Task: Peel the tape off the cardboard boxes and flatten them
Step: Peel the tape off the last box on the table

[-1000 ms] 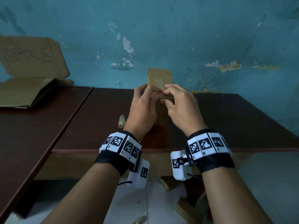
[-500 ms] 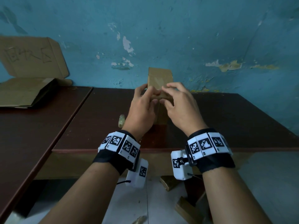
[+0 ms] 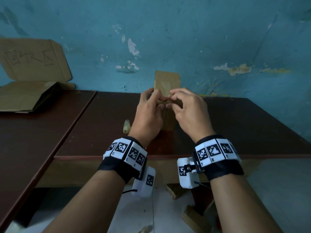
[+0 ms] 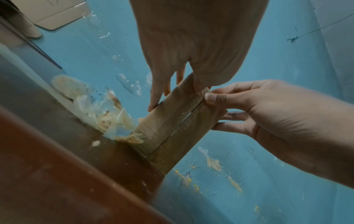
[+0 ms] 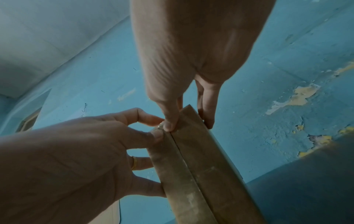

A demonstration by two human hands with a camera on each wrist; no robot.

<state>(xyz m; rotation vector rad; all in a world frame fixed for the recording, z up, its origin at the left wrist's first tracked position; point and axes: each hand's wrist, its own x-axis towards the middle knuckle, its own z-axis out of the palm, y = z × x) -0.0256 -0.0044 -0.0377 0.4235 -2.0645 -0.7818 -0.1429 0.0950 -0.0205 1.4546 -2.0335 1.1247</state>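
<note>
Step in hand looks like the tape-peel, early on: a small cardboard box (image 3: 169, 118) stands on end on the dark brown table (image 3: 235, 128), near the blue wall, w/ both hands at its upper end. Left hand (image 3: 148, 115) has fingers curled round the box's left side, thumb on the near face by the centre seam; right hand (image 3: 188, 113) likewise grips the right side, its thumb (image 5: 169, 121) pressing at the top of the seam, fingers behind the box. Seam (image 5: 184, 163) is still shut and box still full shape, so flattening isn't begun, I'd judge. Next move prob. needs a nail under the tape end at the top edge, then a steady pull down the seam while the other hand braces the box so it doesn't tip. Head view hides the seam behind the hands; the wrist views show it plainly, plus a glossy strip along it that may be tape, can't be sure. Left wrist view also shows a crumpled clear wad (image 4: 107, 119), likely tape already off, on the table just beside the box. Only the head view shows the flattened cardboard (image 3: 25, 96) well off to the left.
</note>
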